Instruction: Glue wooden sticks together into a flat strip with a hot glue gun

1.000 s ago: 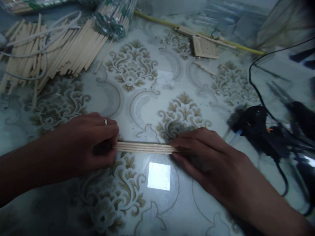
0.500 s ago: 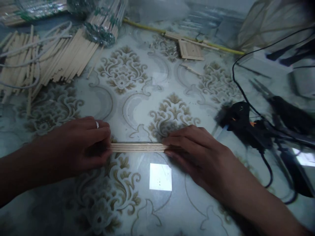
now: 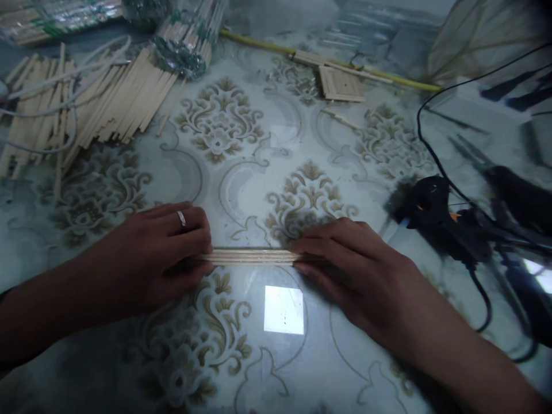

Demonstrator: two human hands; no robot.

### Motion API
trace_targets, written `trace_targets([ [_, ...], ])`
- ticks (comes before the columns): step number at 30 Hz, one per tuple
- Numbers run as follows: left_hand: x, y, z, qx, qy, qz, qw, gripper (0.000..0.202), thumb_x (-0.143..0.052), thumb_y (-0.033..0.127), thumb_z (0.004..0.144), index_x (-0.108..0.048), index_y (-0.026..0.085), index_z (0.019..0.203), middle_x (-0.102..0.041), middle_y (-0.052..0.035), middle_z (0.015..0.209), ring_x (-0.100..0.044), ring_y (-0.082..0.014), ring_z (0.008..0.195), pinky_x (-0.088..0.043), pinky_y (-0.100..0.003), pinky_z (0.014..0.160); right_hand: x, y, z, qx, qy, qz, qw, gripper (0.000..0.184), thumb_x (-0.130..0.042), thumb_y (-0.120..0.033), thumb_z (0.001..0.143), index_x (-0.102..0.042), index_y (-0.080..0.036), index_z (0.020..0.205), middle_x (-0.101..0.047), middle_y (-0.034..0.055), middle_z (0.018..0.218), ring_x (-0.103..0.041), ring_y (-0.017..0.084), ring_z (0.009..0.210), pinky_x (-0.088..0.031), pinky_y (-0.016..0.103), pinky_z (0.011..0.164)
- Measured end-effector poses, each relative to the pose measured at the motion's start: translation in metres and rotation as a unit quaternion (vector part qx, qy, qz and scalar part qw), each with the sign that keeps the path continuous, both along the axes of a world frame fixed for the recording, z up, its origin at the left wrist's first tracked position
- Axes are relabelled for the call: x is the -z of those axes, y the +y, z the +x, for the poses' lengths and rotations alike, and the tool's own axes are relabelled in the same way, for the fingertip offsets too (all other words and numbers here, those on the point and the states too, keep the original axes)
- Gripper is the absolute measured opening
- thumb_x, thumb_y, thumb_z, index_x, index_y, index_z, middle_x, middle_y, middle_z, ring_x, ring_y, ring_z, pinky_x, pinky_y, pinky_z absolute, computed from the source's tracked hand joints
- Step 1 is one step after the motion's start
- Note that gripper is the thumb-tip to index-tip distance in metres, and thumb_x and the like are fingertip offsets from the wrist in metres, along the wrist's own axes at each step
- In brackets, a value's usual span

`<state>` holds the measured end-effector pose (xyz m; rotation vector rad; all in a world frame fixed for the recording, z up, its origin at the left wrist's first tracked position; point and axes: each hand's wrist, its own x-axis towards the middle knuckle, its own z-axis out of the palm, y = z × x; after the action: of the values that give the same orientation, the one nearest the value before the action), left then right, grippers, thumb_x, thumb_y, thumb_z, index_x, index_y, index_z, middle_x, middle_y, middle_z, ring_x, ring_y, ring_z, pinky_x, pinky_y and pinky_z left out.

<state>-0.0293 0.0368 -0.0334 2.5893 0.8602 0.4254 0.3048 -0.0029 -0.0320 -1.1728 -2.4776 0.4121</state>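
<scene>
A thin row of pale wooden sticks (image 3: 252, 256) lies flat on the patterned floor covering (image 3: 241, 172), side by side. My left hand (image 3: 161, 253), with a ring on one finger, pinches the row's left end with its fingers closed. My right hand (image 3: 345, 259) covers the right end, fingers pressed together over the sticks. Only the middle stretch of the sticks shows between the two hands.
A heap of loose wooden sticks (image 3: 86, 103) with a white cord lies at the top left, beside wrapped stick bundles (image 3: 185, 34). A small glued stick panel (image 3: 340, 83) and a yellow rod (image 3: 267, 45) lie at the back. A black glue gun (image 3: 435, 213) with cables sits right.
Both hands have stayed on the ends of the stick row; the left hand has shifted slightly toward the middle. The view has swayed a little.
</scene>
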Motion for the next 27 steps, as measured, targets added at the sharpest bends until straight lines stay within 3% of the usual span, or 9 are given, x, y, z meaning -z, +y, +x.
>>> trace_targets([
  [2,0.0018,-0.0006,0.0019,0.011,-0.012,0.004,1.0,0.012,-0.06,0.018,0.111,-0.071,0.023,0.108,-0.071,-0.0001,0.105,-0.069,-0.0176,0.092,-0.051,-0.031,0.083,-0.0006,-0.0003,-0.0004,-0.003,0.001,0.002,1.0,0.013,-0.065,-0.013,0.111,-0.072,-0.019,0.12,-0.08,0.0081,0.11,-0.076,0.025,0.096,-0.062,0.045,0.089],
  [5,0.0045,-0.0029,0.0042,0.036,-0.018,0.031,0.999,0.035,-0.058,0.009,0.108,-0.071,0.028,0.134,-0.071,0.0013,0.107,-0.067,-0.016,0.092,-0.05,-0.03,0.079,-0.0001,0.0005,-0.0015,-0.003,0.001,0.002,1.0,0.013,-0.064,-0.013,0.111,-0.072,-0.02,0.119,-0.08,0.0079,0.11,-0.076,0.025,0.096,-0.061,0.044,0.089],
  [7,0.0063,-0.0047,0.0051,0.041,-0.004,0.052,0.998,0.047,-0.056,0.004,0.106,-0.07,0.032,0.14,-0.067,0.0021,0.105,-0.062,-0.0152,0.089,-0.049,-0.031,0.08,0.0012,0.0012,-0.0017,-0.002,-0.001,0.003,1.0,0.013,-0.064,-0.014,0.111,-0.072,-0.02,0.12,-0.079,0.0079,0.111,-0.075,0.025,0.096,-0.061,0.044,0.088],
  [17,0.0058,-0.0066,0.0074,0.048,-0.006,0.031,0.998,0.045,-0.055,0.0,0.105,-0.071,0.032,0.133,-0.06,0.0006,0.103,-0.055,-0.0177,0.087,-0.042,-0.034,0.072,0.001,0.0016,-0.0002,-0.001,0.008,-0.001,1.0,0.013,-0.065,-0.014,0.111,-0.074,-0.019,0.119,-0.079,0.009,0.11,-0.075,0.025,0.097,-0.06,0.044,0.088],
  [24,0.004,-0.0069,0.0075,0.053,-0.012,0.039,0.998,0.042,-0.058,0.003,0.107,-0.07,0.031,0.136,-0.065,0.0001,0.109,-0.06,-0.0181,0.089,-0.045,-0.033,0.072,0.0024,-0.0003,-0.0031,-0.043,0.037,-0.002,0.998,0.031,-0.062,-0.002,0.107,-0.077,-0.02,0.127,-0.077,0.0093,0.115,-0.071,0.024,0.103,-0.057,0.043,0.091],
  [27,0.0031,-0.0067,0.008,0.055,-0.013,0.036,0.998,0.043,-0.055,0.003,0.107,-0.07,0.032,0.135,-0.069,0.0001,0.11,-0.063,-0.0188,0.09,-0.048,-0.033,0.073,0.003,-0.0024,-0.0018,-0.047,0.037,-0.002,0.998,0.031,-0.062,-0.005,0.109,-0.079,-0.021,0.13,-0.078,0.0094,0.116,-0.072,0.025,0.105,-0.058,0.043,0.091],
])
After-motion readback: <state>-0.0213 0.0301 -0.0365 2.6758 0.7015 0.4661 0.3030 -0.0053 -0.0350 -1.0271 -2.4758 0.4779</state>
